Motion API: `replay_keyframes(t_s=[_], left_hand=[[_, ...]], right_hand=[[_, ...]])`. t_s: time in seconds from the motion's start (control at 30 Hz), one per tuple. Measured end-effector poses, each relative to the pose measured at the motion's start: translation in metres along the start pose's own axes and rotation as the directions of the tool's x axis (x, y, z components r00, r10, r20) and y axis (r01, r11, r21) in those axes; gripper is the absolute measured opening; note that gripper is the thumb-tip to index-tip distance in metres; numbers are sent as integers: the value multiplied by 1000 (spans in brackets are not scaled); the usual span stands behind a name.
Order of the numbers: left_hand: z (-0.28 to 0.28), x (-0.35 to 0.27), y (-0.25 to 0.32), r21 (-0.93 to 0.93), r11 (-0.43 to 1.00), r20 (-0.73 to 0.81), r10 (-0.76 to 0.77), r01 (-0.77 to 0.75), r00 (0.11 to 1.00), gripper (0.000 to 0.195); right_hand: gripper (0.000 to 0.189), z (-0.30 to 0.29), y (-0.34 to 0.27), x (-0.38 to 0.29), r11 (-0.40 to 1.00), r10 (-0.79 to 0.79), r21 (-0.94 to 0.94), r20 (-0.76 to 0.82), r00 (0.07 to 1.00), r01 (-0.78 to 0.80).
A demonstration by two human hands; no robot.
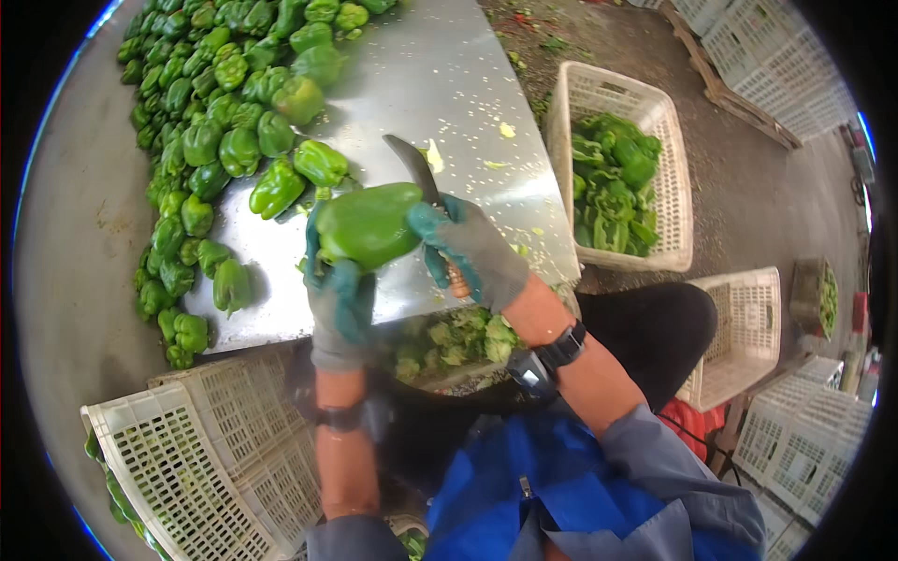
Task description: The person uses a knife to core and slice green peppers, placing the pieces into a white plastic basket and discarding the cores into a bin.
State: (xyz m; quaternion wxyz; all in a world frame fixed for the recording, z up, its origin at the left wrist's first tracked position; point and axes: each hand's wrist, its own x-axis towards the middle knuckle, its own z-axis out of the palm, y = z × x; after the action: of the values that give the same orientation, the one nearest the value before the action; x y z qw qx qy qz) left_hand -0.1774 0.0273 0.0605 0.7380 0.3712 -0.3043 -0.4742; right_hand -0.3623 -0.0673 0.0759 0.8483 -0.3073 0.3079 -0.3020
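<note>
A large green bell pepper [368,224] lies sideways in my gloved left hand [340,294], above the near part of a metal table [421,91]. My gloved right hand [473,245] grips the wooden handle of a curved knife [414,161], its dark blade pointing up and away. The fingertips of that hand are at the right end of the pepper. Just beyond the held pepper, two whole green peppers [320,163] rest on the table, beside a big heap of green bell peppers [203,140]. Pale seeds and scraps are scattered on the metal.
A white plastic crate [680,175] with opened green peppers stands right of the table. Cut pepper cores [466,340] lie below the near edge. White crates [189,477] stand at lower left, another crate [768,329] at right, and stacked crates [779,49] at upper right.
</note>
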Motion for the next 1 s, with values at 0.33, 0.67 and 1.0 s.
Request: replay_keyframes(t_s=[0.33,0.67,1.0], left_hand=[[41,-66,-60,424,888,-166,-118,179,979,67],[41,-59,-92,428,901,-45,-60,73,997,74],[47,-63,-105,606,795,-60,80,-28,995,75]], right_hand=[[70,-52,3,-42,200,-576,-929,146,805,312],[38,-69,30,-48,324,-660,-926,-76,748,192],[33,-71,46,-87,66,-569,-972,148,809,224]])
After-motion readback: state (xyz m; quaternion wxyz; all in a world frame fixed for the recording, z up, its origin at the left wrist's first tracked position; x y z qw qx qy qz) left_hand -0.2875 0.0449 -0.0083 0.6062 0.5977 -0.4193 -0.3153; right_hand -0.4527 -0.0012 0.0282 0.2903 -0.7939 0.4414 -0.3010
